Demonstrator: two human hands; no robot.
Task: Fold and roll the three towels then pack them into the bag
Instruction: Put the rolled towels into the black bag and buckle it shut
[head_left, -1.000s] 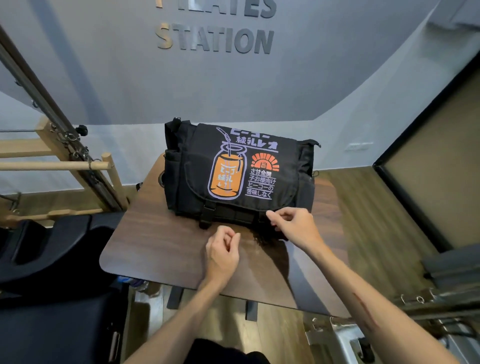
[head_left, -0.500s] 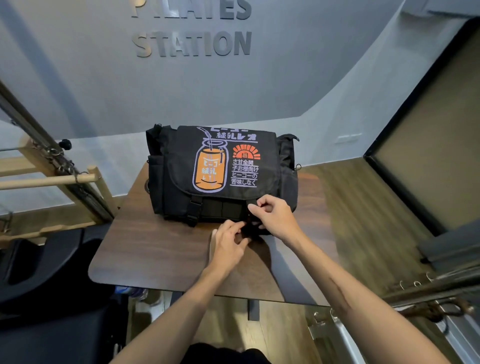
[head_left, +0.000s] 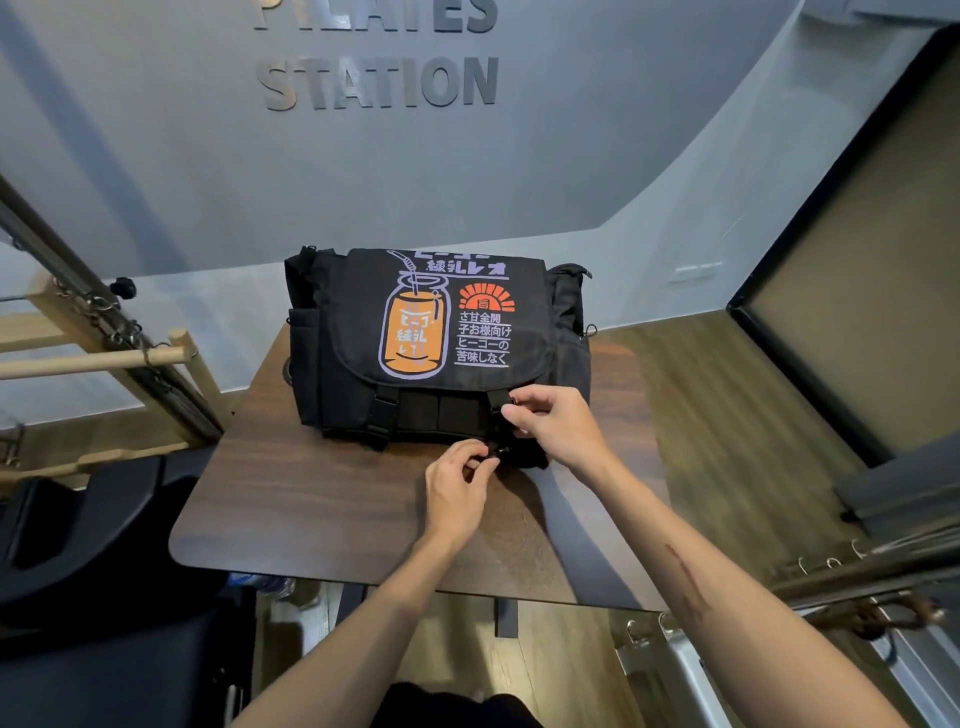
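1. Grip first: right hand (head_left: 558, 423) has thumb + fingers curled, pinching the strap (head_left: 500, 402) hanging off the flap's right side. Left hand (head_left: 457, 480) is curled too, pinching the lower half of the buckle (head_left: 497, 453) at the bag's bottom edge. Both closed tight on small parts, nothing loose in either palm afaict.
2. The two buckle halves look apart, but it's tiny and dark so can't say for sure.
3. Bag (head_left: 441, 343) sits on the table (head_left: 322, 499) toward 12 o'clock, flap (head_left: 447, 317) down over the front. The other buckle (head_left: 382, 415), at about 9 o'clock from the hands, looks clipped.
4. No towels visible anywhere. Prob inside already, so imo this is the closing step, but that's a guess.
5. What could go wrong: halves misaligned, so the clip doesn't catch and the flap pops up later. Pulling the strap hard could drag the bag toward 6 o'clock, since nothing pins the bag itself down. A stuffed bag = strap too short to reach.
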